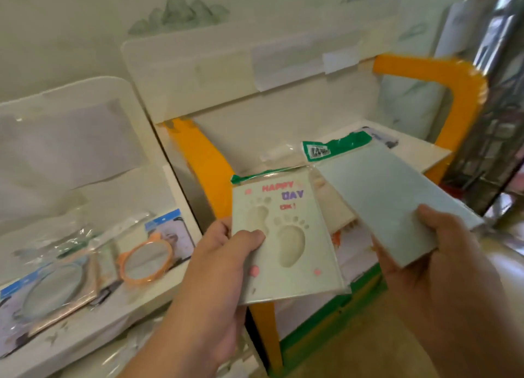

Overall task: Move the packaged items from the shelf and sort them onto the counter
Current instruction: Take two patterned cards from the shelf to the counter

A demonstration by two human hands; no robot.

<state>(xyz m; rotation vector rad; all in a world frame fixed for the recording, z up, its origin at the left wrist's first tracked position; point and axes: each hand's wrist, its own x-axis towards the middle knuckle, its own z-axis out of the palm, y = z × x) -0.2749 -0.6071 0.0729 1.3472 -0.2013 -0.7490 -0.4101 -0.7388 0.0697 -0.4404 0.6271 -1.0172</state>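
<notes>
Orange-framed shelf (465,94), pale wall (71,23)

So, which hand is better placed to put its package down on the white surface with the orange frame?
Probably the right hand. Its plain pale green package already lies nearest the white surface; the left hand holds the footprint card package lower, further left.

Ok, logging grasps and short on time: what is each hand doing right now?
Left hand: grips the footprint card packet, thumb on its front.
Right hand: grips the plain pale green packet.
</notes>
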